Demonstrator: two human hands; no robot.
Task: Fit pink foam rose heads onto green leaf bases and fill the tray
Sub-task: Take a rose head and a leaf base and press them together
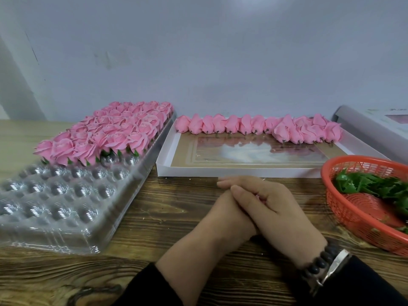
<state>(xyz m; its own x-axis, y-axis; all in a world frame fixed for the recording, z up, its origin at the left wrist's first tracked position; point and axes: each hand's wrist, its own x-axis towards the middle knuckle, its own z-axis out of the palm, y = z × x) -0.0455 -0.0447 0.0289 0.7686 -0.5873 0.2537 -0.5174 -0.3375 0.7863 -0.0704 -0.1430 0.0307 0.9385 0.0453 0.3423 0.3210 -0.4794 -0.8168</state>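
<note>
I see my right hand [273,208] folded over my left hand [229,217] at lower centre; what they grip, I cannot tell. The clear tray [66,195] runs lengthwise toward upper left, its far end holding finished roses [110,133]. No writing is readable.

Tray [66,217] left, box [220,171] behind hands [254,206], basket [353,217] right

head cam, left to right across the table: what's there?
Clear plastic tray partly filled with finished roses → white box with loose rose heads along its far edge → red basket of green leaf bases.
</note>
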